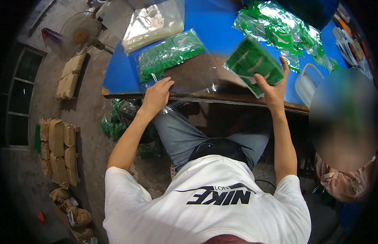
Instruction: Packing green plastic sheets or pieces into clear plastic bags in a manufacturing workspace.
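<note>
- Left hand (156,95) flat on the near edge of a clear plastic bag (179,67), fingers spread narrow and pressing down at the bag's open mouth, nothing pinched between them as far as can be told.
- Clear plastic bag lying on the blue table (213,20), partly filled with rows of small green packets (168,55) bunched at its far end; near half empty and see-through.
- Right hand (274,87) raised to the right of the bag, fingers and thumb closed around a stack of green packets (254,63), stack tilted and blurred.
- Loose heap of green sachets (286,34) further right of the bag, near the table's far corner; pile of empty clear bags (154,24) just beyond the bag, toward the far edge.
- White plastic container (309,83) right of the bag, just past the right hand.
- Judged best for the step in hand: keep the mouth pinned and lifted open, bring the stack low and square to the opening, slide in flat beside the rows already there.
- Worth watching: stack fanning out from a loose grip, or the bag's thin film folding under and blocking the entry.
- Bundles wrapped in brown paper (59,146) on the floor well left of the bag; fan (80,35) nearby too.
</note>
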Demonstrator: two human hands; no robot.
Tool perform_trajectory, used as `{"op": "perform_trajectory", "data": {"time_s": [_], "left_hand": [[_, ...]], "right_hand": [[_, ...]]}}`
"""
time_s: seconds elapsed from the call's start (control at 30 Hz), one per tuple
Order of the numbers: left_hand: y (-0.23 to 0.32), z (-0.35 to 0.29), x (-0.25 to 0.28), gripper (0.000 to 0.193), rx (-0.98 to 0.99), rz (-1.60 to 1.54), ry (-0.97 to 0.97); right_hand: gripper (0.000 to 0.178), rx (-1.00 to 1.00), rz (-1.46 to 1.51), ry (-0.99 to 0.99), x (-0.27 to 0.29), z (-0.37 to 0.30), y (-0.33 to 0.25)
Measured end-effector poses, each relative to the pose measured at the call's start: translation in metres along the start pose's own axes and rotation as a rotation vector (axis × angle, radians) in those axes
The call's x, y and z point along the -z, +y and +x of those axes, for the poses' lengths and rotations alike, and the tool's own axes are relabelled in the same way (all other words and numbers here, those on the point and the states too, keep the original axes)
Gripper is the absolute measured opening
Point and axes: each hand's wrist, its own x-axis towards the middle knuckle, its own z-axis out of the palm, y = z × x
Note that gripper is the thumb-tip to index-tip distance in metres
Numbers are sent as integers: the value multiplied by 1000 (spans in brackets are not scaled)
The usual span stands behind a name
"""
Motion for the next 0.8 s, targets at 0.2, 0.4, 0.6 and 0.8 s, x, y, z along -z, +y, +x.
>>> {"op": "perform_trajectory", "data": {"time_s": [0.2,0.4,0.6,0.8], "left_hand": [[46,47,-2,16,168,-177,75],[100,93,-17,20,328,-430,29],[125,98,14,13,215,-238,300],[127,119,3,12,122,-201,414]], "right_hand": [[71,-479,408,-208,-22,-8,-13],[81,-473,-223,-263,2,17,-1],[43,-859,-231,-718,-14,56,-25],[39,-763,119,-322,-52,51,40]]}}
